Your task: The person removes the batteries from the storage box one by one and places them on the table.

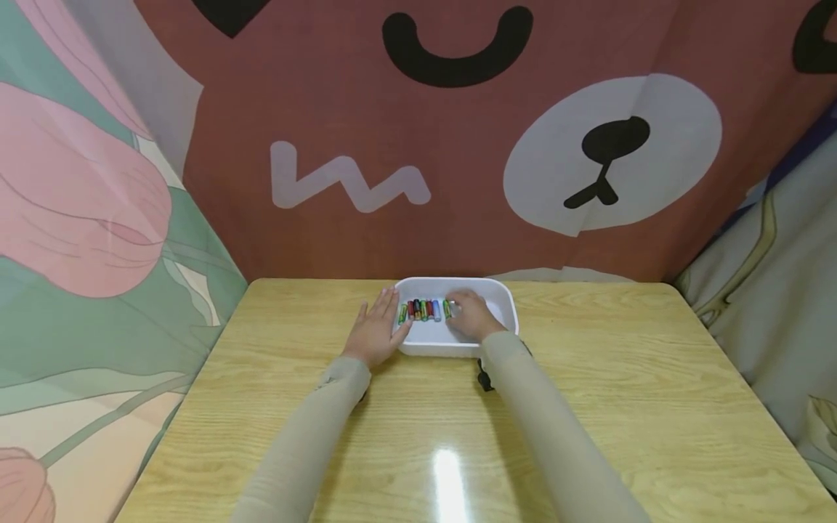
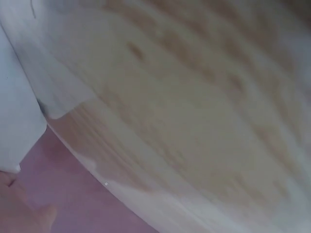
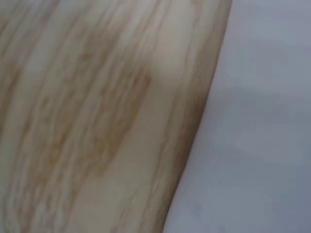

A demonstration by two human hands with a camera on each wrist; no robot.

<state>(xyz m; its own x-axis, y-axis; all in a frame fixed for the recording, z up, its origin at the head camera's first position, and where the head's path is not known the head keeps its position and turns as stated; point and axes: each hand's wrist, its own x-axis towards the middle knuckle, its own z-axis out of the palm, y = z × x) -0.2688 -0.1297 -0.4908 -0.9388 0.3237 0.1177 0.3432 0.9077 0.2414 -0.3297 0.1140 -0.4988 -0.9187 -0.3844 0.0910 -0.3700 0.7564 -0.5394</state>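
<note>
A white tray (image 1: pixel 451 350) sits near the back edge of the table, with a row of small batteries (image 1: pixel 423 310) in several colours standing side by side in its left half. My left hand (image 1: pixel 375 330) rests along the tray's left rim, its fingers straight. In the left wrist view only a blurred part of the left hand (image 2: pixel 22 211) shows, below the white tray (image 2: pixel 17 107). Inside the tray my right hand (image 1: pixel 474 317) pinches a green battery (image 1: pixel 447 309), a little right of the row. The right fingertips are partly hidden behind the hand.
The wooden table (image 1: pixel 418 421) runs forward from a hanging cloth with a bear print (image 1: pixel 366 240). A black strap piece (image 1: pixel 484 379) hangs under the right wrist. In the right wrist view, a pale surface (image 3: pixel 252 126) borders the wood grain.
</note>
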